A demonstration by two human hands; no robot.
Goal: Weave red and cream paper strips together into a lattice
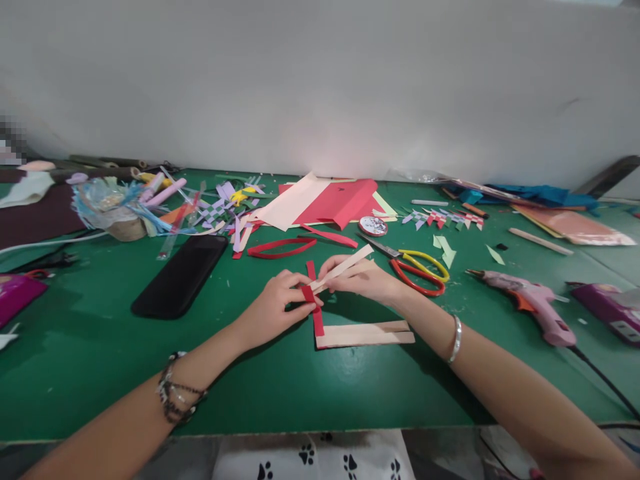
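Left of the scissors [397,253], the left hand [274,301] pinches a red strip [318,321], the right hand [357,279] a pale strip [346,266] against it; a second pale strip [363,335] looks attached, the held one unfinished.

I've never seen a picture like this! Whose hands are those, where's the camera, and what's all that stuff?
There's no robot here, just a person using two bare hands. The camera sits on their head, looking forward and down, so both arms reach in from the bottom.

Think of each hand as a grip. The left grip pinches a red strip; the right grip holds a pale strip.

Also on the green table are scissors, a pink glue gun, what looks like a black phone, and lots of coloured paper.
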